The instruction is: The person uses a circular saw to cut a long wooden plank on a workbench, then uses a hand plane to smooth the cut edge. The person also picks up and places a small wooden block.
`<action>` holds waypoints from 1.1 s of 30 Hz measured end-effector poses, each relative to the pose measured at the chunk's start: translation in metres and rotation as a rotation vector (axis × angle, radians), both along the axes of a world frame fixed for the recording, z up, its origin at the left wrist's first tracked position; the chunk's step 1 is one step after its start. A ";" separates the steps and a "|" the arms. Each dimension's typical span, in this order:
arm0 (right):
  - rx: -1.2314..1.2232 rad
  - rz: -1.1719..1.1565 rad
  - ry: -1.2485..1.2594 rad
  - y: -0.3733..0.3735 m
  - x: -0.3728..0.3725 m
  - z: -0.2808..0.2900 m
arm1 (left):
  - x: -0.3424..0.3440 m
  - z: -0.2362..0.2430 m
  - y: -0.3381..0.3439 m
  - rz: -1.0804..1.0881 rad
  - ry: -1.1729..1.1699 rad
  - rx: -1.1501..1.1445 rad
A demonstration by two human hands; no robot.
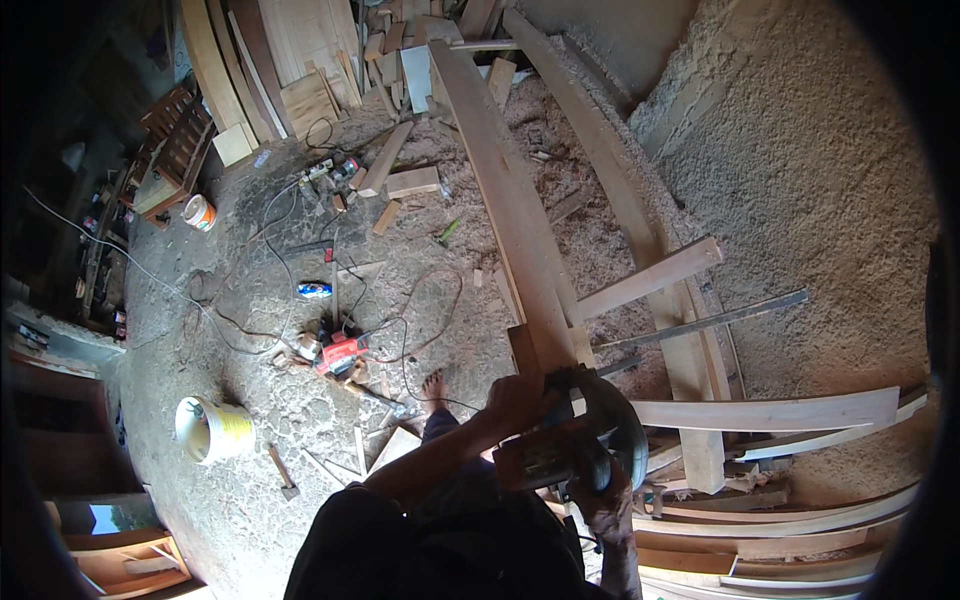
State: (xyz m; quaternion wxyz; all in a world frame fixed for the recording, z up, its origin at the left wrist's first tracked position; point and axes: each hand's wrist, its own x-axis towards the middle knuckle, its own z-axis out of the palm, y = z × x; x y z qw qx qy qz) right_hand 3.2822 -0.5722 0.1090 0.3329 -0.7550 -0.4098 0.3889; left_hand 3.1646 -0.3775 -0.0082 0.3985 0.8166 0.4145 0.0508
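A long wooden plank runs away from me, its near end just ahead of my body. My right hand is wrapped around the rear handle of a circular saw, which sits over that near end. Its blade is hidden from view. Left of the saw, my left hand is closed on the lower end of a short wood piece lying at the plank's left edge. Shadow darkens those fingers.
A second long board and crosswise boards lie to the right. On the floor at left are a red power tool with trailing cords, a hatchet, a blue can and a white-yellow bucket. Shavings surround the planks.
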 end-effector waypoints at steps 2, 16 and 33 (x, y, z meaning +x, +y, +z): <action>-0.008 -0.005 -0.028 0.000 0.000 -0.002 | 0.003 0.003 0.002 0.000 0.003 -0.001; 0.034 0.019 0.013 -0.003 0.004 -0.010 | 0.003 -0.014 0.012 -0.361 -0.110 0.191; -0.012 -0.034 -0.080 -0.005 0.000 -0.005 | -0.037 -0.019 0.057 -0.521 0.016 0.282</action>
